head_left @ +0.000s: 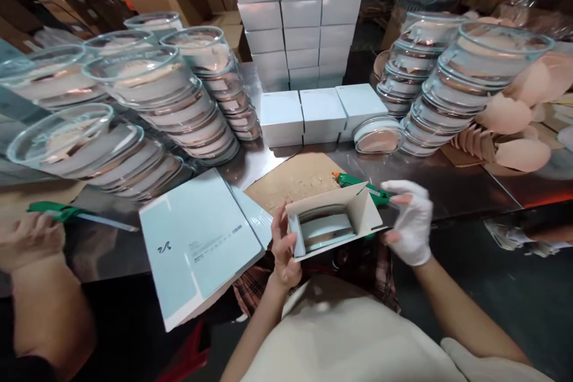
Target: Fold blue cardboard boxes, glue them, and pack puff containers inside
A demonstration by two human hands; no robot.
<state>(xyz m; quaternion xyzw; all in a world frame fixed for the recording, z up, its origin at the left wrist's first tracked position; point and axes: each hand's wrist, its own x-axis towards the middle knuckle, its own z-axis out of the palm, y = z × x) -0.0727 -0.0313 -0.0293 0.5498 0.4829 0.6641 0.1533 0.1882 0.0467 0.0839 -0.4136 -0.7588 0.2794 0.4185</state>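
My bare left hand grips the left end of a small white carton, fingers on its side and thumb along the near edge. The carton is tilted with its open side up, and a clear glass dish shows inside. My right hand, in a white glove with bare fingertips, is beside the carton's right end, thumb and fingers apart around a gap. Its fingertips are close to the raised end flap; whether they touch it I cannot tell. A green glue gun with an orange tip lies just behind the carton.
Flat light-blue cartons lie at the left. Stacked glass dishes stand left, more dish stacks right. White boxes line the back before a tall box stack. Another person's hand is by a green glue gun.
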